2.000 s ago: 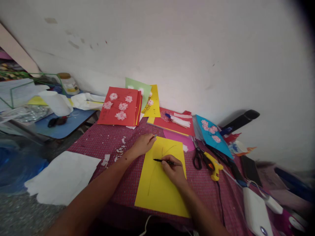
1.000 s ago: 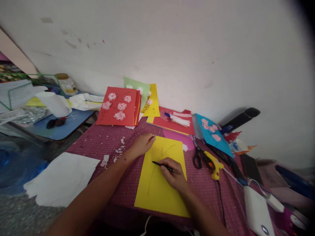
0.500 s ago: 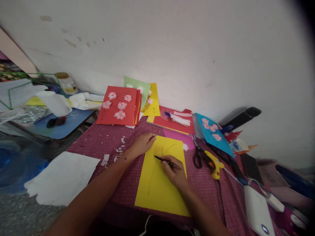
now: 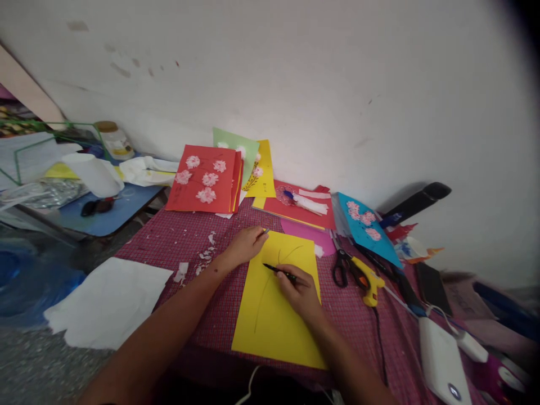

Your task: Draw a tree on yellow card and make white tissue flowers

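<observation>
A yellow sheet of paper lies in front of me, with thin dark curved lines drawn on its upper and left parts. My right hand is closed around a black pen, its tip pointing up and left over the sheet. Whether the tip touches the paper, I cannot tell. At the sheet's upper left corner rests my left hand, fingers closed, with a small grey cap-like piece showing at the fingertips.
Flower-decorated red cards stand at the back, and a blue card lies right. Scissors and a yellow glue gun lie beside the sheet. Paper scraps and white paper are to the left; a power bank is right.
The pen tip has shifted slightly up and left over the yellow sheet. My left hand stays at the corner. The whole view has shifted a little.
</observation>
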Available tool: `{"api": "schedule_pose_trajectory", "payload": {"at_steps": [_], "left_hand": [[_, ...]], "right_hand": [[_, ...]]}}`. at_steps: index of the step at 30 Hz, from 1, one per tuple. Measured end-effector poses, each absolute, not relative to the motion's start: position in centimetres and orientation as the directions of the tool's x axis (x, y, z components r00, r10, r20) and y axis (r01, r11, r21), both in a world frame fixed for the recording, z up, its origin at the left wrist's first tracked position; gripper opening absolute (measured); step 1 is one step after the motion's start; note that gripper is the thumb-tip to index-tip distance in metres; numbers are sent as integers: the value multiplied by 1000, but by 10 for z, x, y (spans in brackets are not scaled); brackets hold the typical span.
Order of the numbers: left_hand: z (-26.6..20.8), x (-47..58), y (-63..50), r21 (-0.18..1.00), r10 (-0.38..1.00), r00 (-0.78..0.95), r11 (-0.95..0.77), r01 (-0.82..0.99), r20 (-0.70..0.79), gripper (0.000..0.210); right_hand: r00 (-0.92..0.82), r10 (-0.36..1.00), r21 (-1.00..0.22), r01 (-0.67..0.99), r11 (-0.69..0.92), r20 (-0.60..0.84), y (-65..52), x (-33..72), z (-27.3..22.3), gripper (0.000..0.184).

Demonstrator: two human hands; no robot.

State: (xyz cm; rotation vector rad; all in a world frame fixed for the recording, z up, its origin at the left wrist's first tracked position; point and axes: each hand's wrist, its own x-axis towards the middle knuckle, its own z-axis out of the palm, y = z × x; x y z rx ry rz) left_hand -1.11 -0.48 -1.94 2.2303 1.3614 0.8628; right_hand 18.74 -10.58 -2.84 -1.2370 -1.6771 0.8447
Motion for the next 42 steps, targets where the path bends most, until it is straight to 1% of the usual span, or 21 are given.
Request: {"api": "schedule_pose_trajectory", "payload": {"at_steps": [6,16,22,27,42], "left_hand": [[-20,-11,-5,605,886,342,-463,647,312,26],[-20,-12,-5,601,882,345,-471,646,320,25],[-20,-12,-6,593,891,341,-453,665,299,26],[-21,-12,-5,594,887,344,-462,659,309,25],[-22,-12,-4,576,880,351,-474,666,319,25]], "right_hand": [[-127,969,-902,356,245,213,-104,187,-32,18],[-115,972,-901,366,232,203,-104,187,-33,18],[-54,983,-922,342,185,177,-104,188,-37,21],[-70,981,-908,370,196,183,-102,189,-38,22],[-100,979,-902,380,205,180,-102,188,-33,21]]}}
